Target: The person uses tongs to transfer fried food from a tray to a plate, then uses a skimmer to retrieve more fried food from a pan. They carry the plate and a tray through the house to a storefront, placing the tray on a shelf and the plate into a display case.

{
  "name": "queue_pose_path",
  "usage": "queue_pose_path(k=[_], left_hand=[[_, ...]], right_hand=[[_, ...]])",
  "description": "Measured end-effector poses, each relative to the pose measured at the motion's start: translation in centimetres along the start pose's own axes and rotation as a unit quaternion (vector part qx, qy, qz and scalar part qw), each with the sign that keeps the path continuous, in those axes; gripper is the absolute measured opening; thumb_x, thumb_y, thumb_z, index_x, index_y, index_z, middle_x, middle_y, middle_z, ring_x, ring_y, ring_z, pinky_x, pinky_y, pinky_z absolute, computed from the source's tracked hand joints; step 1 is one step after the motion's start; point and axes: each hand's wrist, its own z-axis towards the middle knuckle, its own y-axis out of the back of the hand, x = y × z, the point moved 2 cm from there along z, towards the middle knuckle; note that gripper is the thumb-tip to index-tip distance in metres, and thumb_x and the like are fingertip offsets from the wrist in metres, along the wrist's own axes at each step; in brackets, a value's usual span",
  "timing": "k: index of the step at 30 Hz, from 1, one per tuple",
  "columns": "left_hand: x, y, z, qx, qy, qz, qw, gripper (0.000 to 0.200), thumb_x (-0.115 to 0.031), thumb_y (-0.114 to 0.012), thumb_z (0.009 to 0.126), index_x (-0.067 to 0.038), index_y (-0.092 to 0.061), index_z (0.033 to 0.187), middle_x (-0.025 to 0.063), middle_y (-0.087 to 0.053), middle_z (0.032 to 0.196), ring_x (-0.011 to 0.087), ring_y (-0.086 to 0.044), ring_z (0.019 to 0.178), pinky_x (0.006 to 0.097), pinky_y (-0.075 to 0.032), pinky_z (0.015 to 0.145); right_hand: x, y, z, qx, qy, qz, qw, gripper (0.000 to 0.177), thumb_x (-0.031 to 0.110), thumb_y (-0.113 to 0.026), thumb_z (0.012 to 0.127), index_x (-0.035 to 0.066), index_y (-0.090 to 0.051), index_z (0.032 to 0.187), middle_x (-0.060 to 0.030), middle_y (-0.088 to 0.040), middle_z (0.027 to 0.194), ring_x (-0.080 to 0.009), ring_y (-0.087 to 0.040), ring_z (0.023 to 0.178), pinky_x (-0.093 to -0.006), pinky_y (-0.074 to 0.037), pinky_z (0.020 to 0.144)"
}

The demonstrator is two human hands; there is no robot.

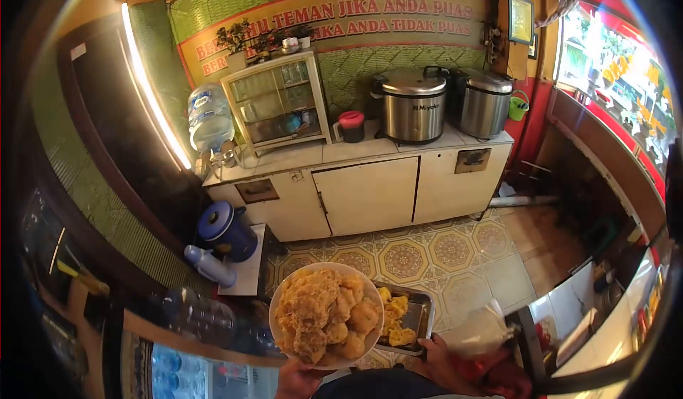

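Observation:
My left hand holds up a white plate from underneath; the plate is heaped with golden fried food. My right hand grips the near edge of a metal tray that carries yellow fried pieces. The tray sits just right of the plate and partly beneath its rim. Both hands show only at the bottom edge of the view, and my fingers are mostly hidden by the plate and tray.
A cream cabinet counter stands ahead with two steel rice cookers, a glass cupboard and a water jug. A blue pot sits low on the left. Patterned tile floor lies between. A counter edge runs on the right.

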Motion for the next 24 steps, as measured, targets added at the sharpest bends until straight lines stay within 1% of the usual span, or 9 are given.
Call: queue_pose_path(k=[2,3,7,10,11,18,21,23,24], left_hand=[[-1.3,-2.0,4.7,-0.063,0.131,-0.191,0.971,0.050,-0.012,-0.054,0.082,0.000,-0.048,0.130,0.0173,-0.054,0.129,0.0389,-0.052,0.118,0.0544,-0.046,0.096],[-1.3,-2.2,6.8,-0.046,0.151,-0.205,0.966,0.050,-0.012,-0.054,0.082,0.000,-0.048,0.130,0.0173,-0.054,0.129,0.0389,-0.052,0.118,0.0544,-0.046,0.097],[-1.0,-1.4,16.2,0.042,0.181,-0.156,0.970,0.051,-0.012,-0.054,0.082,0.000,-0.048,0.131,0.0174,-0.054,0.129,0.0387,-0.052,0.118,0.0543,-0.046,0.097],[-1.4,-2.4,24.3,0.097,0.209,-0.128,0.965,0.051,-0.012,-0.054,0.081,0.000,-0.048,0.131,0.0174,-0.054,0.129,0.0385,-0.052,0.118,0.0542,-0.045,0.098],[-1.6,-3.1,27.2,0.117,0.218,-0.121,0.961,0.051,-0.012,-0.054,0.081,0.000,-0.048,0.131,0.0174,-0.054,0.129,0.0385,-0.052,0.118,0.0542,-0.045,0.098],[-1.2,-11.5,42.0,0.252,0.267,-0.064,0.928,0.052,-0.012,-0.054,0.081,0.000,-0.048,0.131,0.0174,-0.054,0.130,0.0382,-0.051,0.119,0.0541,-0.044,0.099],[1.4,-16.8,46.7,0.313,0.280,-0.057,0.906,0.053,-0.012,-0.054,0.081,0.000,-0.048,0.131,0.0174,-0.054,0.130,0.0381,-0.051,0.119,0.0541,-0.043,0.100],[3.9,-20.6,48.9,0.340,0.287,-0.065,0.893,0.053,-0.012,-0.054,0.081,0.000,-0.048,0.131,0.0174,-0.054,0.130,0.0380,-0.051,0.119,0.0541,-0.043,0.100],[5.2,-24.3,50.4,0.340,0.321,-0.072,0.881,0.054,-0.013,-0.055,0.079,0.000,-0.048,0.131,0.0172,-0.053,0.131,0.0371,-0.051,0.120,0.0531,-0.042,0.101]], right_hand=[[1.8,-0.5,2.4,-0.003,0.045,0.010,0.999,0.023,0.002,-0.056,0.084,-0.003,-0.055,0.106,-0.0128,-0.065,0.092,-0.0228,-0.066,0.076,-0.0358,-0.056,0.068],[2.2,-0.2,3.9,0.013,0.081,0.034,0.996,0.023,0.001,-0.055,0.085,-0.003,-0.055,0.108,-0.0128,-0.065,0.096,-0.0219,-0.066,0.079,-0.0346,-0.056,0.070],[5.1,0.1,7.6,-0.072,0.123,0.006,0.990,0.025,0.001,-0.055,0.085,-0.003,-0.055,0.110,-0.0119,-0.064,0.099,-0.0211,-0.065,0.081,-0.0333,-0.055,0.071],[8.9,-0.3,9.8,-0.122,0.281,-0.140,0.941,0.025,0.001,-0.054,0.086,-0.003,-0.054,0.110,-0.0095,-0.062,0.095,-0.0194,-0.064,0.082,-0.0326,-0.055,0.070],[8.6,1.2,12.2,-0.144,0.218,0.076,0.962,0.022,0.001,-0.054,0.085,-0.003,-0.054,0.106,-0.0101,-0.061,0.094,-0.0202,-0.064,0.083,-0.0341,-0.055,0.072],[18.7,1.6,13.3,-0.287,0.336,0.154,0.884,0.020,0.000,-0.054,0.082,-0.002,-0.052,0.101,-0.0116,-0.060,0.093,-0.0218,-0.064,0.082,-0.0358,-0.056,0.076],[21.3,4.5,14.4,-0.339,0.366,0.170,0.850,0.019,0.000,-0.054,0.082,-0.002,-0.052,0.100,-0.0117,-0.060,0.093,-0.0212,-0.063,0.082,-0.0354,-0.056,0.076],[24.3,5.6,13.9,-0.363,0.407,0.201,0.813,0.020,0.000,-0.055,0.080,-0.002,-0.052,0.100,-0.0119,-0.060,0.094,-0.0216,-0.063,0.082,-0.0349,-0.055,0.076],[26.4,6.8,13.7,-0.387,0.428,0.221,0.786,0.021,0.000,-0.056,0.079,-0.001,-0.052,0.100,-0.0120,-0.060,0.094,-0.0217,-0.063,0.082,-0.0346,-0.055,0.076]])
